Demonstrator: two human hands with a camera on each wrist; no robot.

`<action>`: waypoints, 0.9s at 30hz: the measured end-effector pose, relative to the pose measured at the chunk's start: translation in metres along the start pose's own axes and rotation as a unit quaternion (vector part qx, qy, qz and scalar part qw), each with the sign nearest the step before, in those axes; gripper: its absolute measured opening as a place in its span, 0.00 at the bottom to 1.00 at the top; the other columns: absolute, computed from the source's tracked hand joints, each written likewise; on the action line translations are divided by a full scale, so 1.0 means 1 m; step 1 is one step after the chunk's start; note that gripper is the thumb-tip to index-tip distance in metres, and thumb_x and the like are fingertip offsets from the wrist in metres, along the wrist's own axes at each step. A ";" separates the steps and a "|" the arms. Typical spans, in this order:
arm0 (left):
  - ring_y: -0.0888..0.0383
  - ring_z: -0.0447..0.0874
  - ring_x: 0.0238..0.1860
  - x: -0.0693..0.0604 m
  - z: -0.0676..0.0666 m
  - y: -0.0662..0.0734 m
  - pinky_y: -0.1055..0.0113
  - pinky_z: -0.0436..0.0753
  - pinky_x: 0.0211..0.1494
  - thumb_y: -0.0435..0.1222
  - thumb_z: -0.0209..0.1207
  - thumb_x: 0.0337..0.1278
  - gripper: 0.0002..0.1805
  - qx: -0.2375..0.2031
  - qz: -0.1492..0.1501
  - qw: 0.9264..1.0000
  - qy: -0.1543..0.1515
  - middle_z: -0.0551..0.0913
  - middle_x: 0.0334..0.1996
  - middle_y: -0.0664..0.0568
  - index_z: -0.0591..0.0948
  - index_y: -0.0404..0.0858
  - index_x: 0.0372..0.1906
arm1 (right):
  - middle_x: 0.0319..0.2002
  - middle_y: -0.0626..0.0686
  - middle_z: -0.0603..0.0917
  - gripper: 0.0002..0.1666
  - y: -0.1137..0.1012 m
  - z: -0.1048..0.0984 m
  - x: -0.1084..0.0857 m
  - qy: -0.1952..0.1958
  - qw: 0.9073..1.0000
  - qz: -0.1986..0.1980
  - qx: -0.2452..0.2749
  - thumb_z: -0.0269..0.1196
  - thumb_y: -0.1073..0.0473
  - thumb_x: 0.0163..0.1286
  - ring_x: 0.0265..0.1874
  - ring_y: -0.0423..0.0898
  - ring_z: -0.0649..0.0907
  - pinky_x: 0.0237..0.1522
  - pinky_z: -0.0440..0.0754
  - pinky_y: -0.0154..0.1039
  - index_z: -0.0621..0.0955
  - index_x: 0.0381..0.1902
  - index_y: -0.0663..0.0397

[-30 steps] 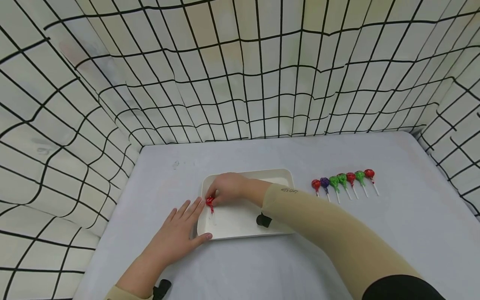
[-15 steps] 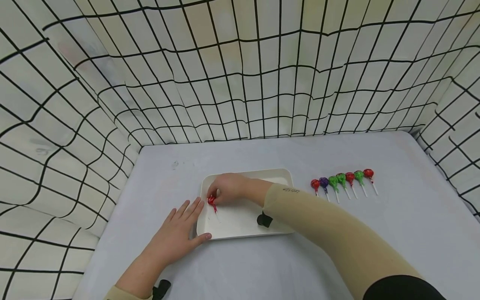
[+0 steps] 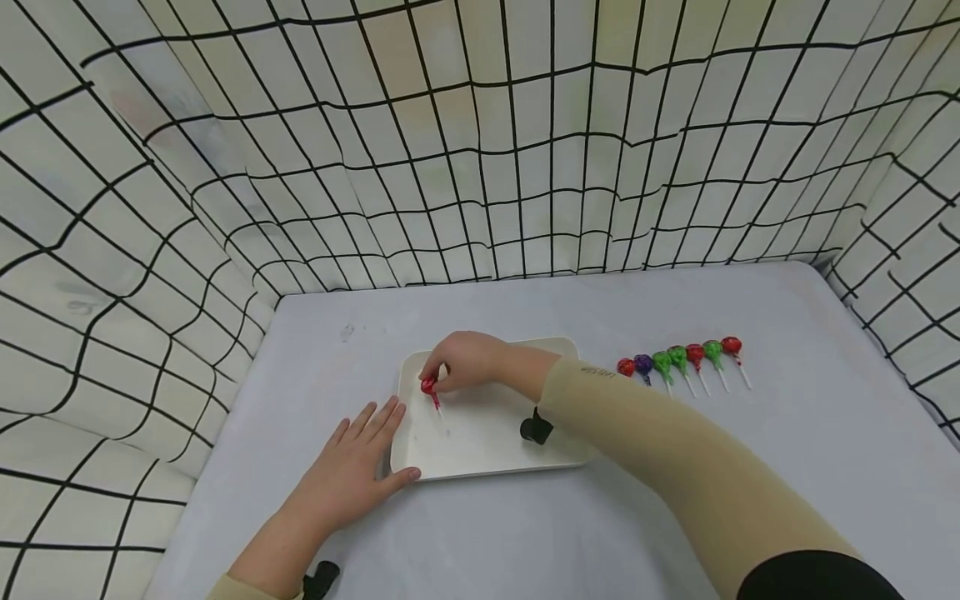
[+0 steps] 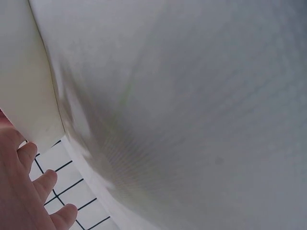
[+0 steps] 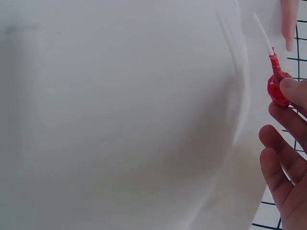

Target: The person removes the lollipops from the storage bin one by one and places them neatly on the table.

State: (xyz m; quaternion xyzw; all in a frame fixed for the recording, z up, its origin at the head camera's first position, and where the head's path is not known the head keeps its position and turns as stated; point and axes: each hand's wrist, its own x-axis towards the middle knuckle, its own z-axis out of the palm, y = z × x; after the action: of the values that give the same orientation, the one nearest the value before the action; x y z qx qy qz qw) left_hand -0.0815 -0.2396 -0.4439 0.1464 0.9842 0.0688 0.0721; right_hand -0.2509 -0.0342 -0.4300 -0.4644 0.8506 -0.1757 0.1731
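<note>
My right hand [image 3: 468, 360] is over the left part of a white tray [image 3: 487, 450]. Its thumb and a finger pinch the wrapped head of a red lollipop [image 3: 428, 386], seen close up as a red lollipop [image 5: 277, 88] in the right wrist view. The white stick points away from the fingers. My left hand [image 3: 352, 467] rests at the tray's left edge with straight, spread fingers, its thumb at the front left corner. In the left wrist view only part of the left hand [image 4: 29, 187] shows, beside the tray's pale wall.
A row of several wrapped lollipops [image 3: 677, 356], red, purple and green, lies right of the tray on the white-covered table [image 3: 675, 300]. My right sleeve [image 3: 637, 425] hides part of the tray's right side. Black-gridded white walls [image 3: 517, 167] enclose the table.
My right hand has lifted the red lollipop and moved slightly back and to the right, away from the tray's left edge. My left hand has stayed in place.
</note>
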 end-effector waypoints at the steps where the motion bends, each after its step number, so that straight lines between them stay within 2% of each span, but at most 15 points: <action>1: 0.43 0.49 0.77 0.000 0.000 0.000 0.37 0.52 0.74 0.67 0.58 0.56 0.53 0.000 0.000 1.000 0.000 0.53 0.79 0.51 0.56 0.43 0.79 | 0.39 0.36 0.85 0.15 0.000 -0.003 -0.002 0.003 1.000 -0.001 0.001 0.66 0.51 0.68 0.33 0.36 0.79 0.38 0.77 0.28 0.87 0.52 0.40; 15: 0.42 0.49 0.77 0.000 -0.002 0.000 0.37 0.52 0.74 0.67 0.58 0.56 0.53 0.000 -0.002 1.000 0.000 0.53 0.78 0.50 0.56 0.41 0.78 | 0.41 0.36 0.85 0.17 0.005 -0.036 -0.037 0.035 0.999 0.029 0.019 0.68 0.49 0.67 0.36 0.39 0.79 0.36 0.79 0.30 0.86 0.54 0.38; 20: 0.42 0.49 0.77 0.000 -0.002 0.001 0.37 0.53 0.74 0.67 0.58 0.56 0.53 0.001 -0.001 1.000 0.004 0.54 0.78 0.50 0.57 0.41 0.78 | 0.40 0.35 0.84 0.17 0.015 -0.044 -0.054 0.049 0.998 0.036 0.022 0.68 0.50 0.67 0.37 0.37 0.79 0.35 0.79 0.31 0.86 0.54 0.37; 27: 0.42 0.50 0.77 -0.001 -0.003 0.002 0.37 0.53 0.74 0.67 0.57 0.56 0.53 0.004 0.004 1.000 0.009 0.54 0.78 0.50 0.57 0.40 0.78 | 0.43 0.33 0.84 0.17 0.035 -0.053 -0.086 0.080 0.995 0.050 0.023 0.68 0.50 0.67 0.40 0.36 0.79 0.39 0.79 0.33 0.86 0.53 0.37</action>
State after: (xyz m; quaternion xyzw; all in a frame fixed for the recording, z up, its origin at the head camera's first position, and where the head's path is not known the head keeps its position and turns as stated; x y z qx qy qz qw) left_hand -0.0808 -0.2384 -0.4406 0.1502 0.9844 0.0665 0.0627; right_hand -0.2568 0.0641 -0.3878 -0.4019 0.8794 -0.2230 0.1238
